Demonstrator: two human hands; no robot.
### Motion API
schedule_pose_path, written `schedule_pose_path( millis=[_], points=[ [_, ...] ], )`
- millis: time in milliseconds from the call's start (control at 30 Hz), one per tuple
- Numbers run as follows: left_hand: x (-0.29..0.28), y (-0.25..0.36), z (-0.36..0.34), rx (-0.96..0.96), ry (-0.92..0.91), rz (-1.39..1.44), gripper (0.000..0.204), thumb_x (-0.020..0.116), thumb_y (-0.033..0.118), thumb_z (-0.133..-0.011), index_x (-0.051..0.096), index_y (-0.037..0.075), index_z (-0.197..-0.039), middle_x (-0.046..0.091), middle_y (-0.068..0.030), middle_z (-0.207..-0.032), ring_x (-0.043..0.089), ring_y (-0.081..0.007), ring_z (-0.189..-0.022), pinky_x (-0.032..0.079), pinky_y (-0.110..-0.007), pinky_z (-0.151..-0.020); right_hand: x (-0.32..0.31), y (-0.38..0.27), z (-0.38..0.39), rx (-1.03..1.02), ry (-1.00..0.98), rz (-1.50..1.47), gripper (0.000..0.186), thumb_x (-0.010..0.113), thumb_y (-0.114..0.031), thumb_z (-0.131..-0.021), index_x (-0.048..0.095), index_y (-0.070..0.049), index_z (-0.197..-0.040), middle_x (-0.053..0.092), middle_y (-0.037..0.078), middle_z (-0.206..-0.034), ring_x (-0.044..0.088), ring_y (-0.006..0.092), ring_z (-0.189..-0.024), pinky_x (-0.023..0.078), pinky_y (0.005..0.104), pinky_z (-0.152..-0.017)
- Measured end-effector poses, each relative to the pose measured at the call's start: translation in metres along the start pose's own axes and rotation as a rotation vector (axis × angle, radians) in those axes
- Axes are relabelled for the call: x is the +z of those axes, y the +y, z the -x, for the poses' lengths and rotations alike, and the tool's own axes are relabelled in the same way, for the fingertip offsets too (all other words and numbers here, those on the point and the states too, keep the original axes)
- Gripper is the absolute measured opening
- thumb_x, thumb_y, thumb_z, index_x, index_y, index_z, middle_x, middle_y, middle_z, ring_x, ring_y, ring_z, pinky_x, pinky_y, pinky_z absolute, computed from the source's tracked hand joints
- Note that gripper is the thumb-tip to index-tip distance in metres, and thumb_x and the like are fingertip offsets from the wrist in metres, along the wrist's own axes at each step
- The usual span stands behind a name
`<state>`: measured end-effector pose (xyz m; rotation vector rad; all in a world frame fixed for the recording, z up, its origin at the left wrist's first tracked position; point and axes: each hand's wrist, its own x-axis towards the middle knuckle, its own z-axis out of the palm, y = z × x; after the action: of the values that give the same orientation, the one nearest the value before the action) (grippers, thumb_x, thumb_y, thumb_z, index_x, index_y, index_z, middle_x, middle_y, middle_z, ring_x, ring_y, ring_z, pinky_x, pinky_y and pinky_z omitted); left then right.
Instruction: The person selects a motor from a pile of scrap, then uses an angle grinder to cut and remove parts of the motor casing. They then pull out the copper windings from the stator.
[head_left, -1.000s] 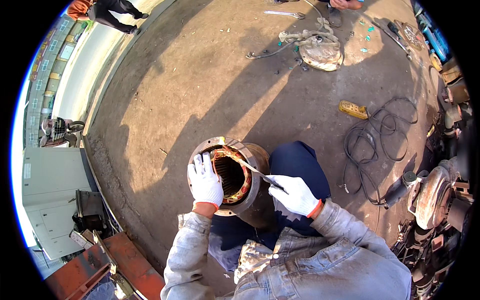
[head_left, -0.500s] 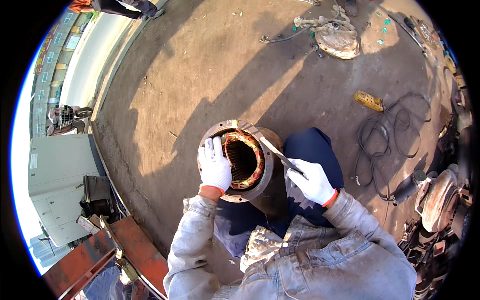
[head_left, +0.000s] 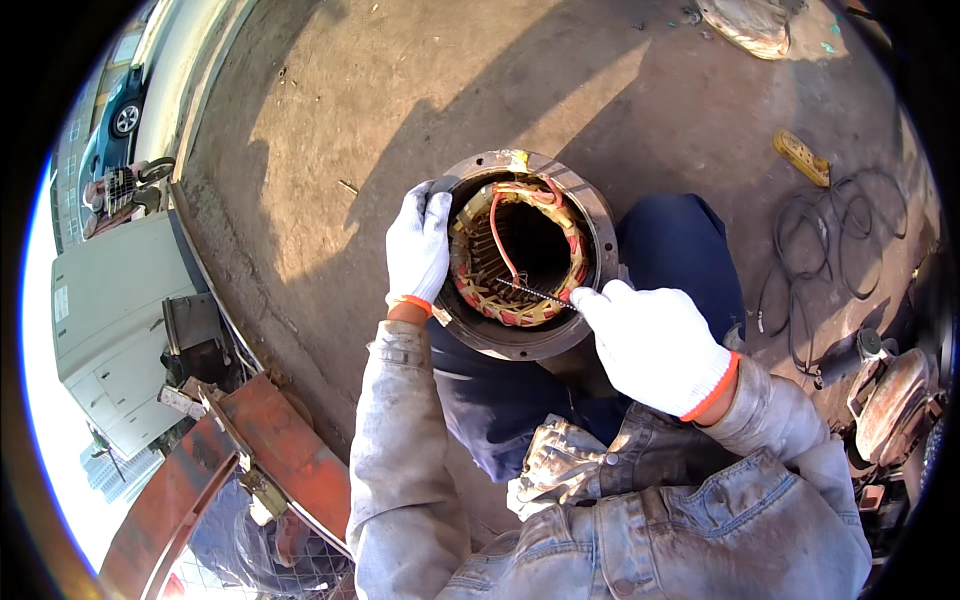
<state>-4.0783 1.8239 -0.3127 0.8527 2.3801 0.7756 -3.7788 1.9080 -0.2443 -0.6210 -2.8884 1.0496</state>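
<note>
An electric motor housing [head_left: 603,215] stands with its round flanged end up between my knees. Inside it shows a ring of bound windings [head_left: 470,290], with a red wire [head_left: 503,240] looping across the dark bore. My left hand [head_left: 418,248], in a white glove, grips the left side of the flange, its fingers closed over the rim. My gloved right hand [head_left: 650,340] is closed around a thin, saw-like strip [head_left: 540,293] with a toothed-looking edge. The strip reaches left over the lower part of the windings, its tip near the wire's lower end. The fingers hide its grip end.
Coiled black cable [head_left: 800,240] and a yellow box-shaped thing [head_left: 801,158] lie on the ground at right. Rusty machine parts [head_left: 893,405] crowd the right edge. At left are a pale cabinet [head_left: 120,300] and a red-brown metal beam [head_left: 285,450].
My right hand has brought the strip from the flange's right side over the windings. The left hand's fingers have shifted from the inner edge to the outer left rim. My view has shifted.
</note>
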Motion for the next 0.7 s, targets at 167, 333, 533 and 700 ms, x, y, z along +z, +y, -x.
schedule_pose_path(
  millis=[167, 333, 533, 700],
  points=[
    [0.001, 0.003, 0.002, 0.024, 0.038, -0.032, 0.042, 0.062, 0.031, -0.108, 0.066, -0.001, -0.134, 0.076, -0.0235, -0.119, 0.074, -0.0293, -0.112, 0.054, -0.038, -0.100, 0.020, -0.027, -0.023, -0.052, -0.015, 0.290, 0.044, 0.060, -0.014, -0.093, 0.067, 0.002, -0.133, 0.063, 0.006, -0.078, 0.063, 0.0207, -0.057, 0.046, 0.0376, -0.050],
    [0.002, -0.003, -0.001, 0.044, 0.065, -0.006, 0.043, 0.067, 0.034, -0.105, 0.068, -0.001, -0.131, 0.077, -0.0252, -0.113, 0.077, -0.0361, -0.105, 0.058, -0.041, -0.094, 0.026, -0.033, -0.042, -0.021, -0.050, 0.381, 0.034, 0.063, -0.016, -0.095, 0.071, 0.002, -0.123, 0.062, 0.006, -0.073, 0.062, 0.0201, -0.056, 0.043, 0.0384, -0.050],
    [0.005, -0.002, -0.001, -0.008, 0.090, 0.130, 0.041, 0.070, 0.032, -0.103, 0.071, -0.003, -0.123, 0.078, -0.0235, -0.106, 0.078, -0.0325, -0.096, 0.058, -0.037, -0.089, 0.025, -0.032, -0.054, 0.033, -0.122, 0.260, 0.011, 0.064, -0.014, -0.098, 0.069, -0.004, -0.099, 0.058, 0.006, -0.073, 0.062, 0.0223, -0.056, 0.044, 0.0387, -0.050],
    [0.003, -0.001, 0.002, -0.144, 0.101, 0.004, 0.044, 0.054, 0.036, -0.111, 0.073, -0.004, -0.114, 0.074, -0.0215, -0.092, 0.066, -0.0183, -0.085, 0.055, -0.038, -0.084, 0.033, -0.048, -0.057, 0.194, -0.170, 0.230, 0.016, 0.064, -0.024, -0.099, 0.063, -0.010, -0.090, 0.058, 0.006, -0.070, 0.065, 0.0219, -0.056, 0.050, 0.0390, -0.051]
  ],
)
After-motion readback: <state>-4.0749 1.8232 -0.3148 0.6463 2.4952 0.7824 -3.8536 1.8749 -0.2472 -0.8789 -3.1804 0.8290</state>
